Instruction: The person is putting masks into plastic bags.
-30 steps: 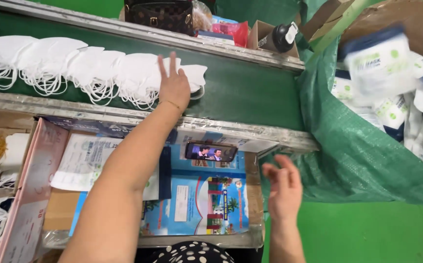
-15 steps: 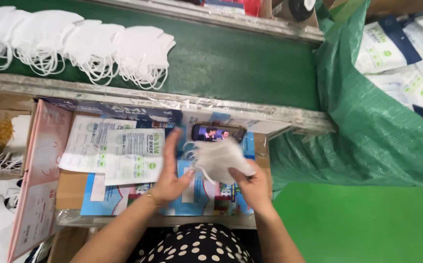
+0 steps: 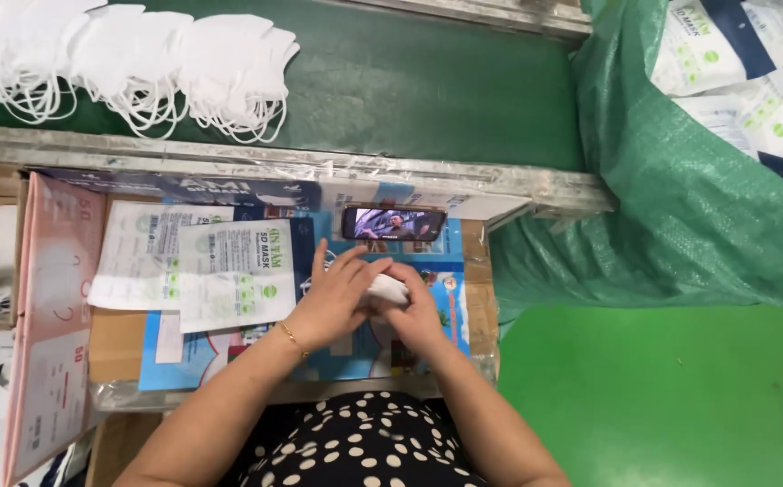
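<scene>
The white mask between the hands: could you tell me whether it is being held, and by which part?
Yes. Both hands, left hand and right hand, press the folded white mask between them by its body; only one edge shows.

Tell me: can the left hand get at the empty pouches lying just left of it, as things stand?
Probably yes. The left hand is pressed with the right hand on a folded white mask, but the pouches lie flat beside it with nothing between.
</scene>
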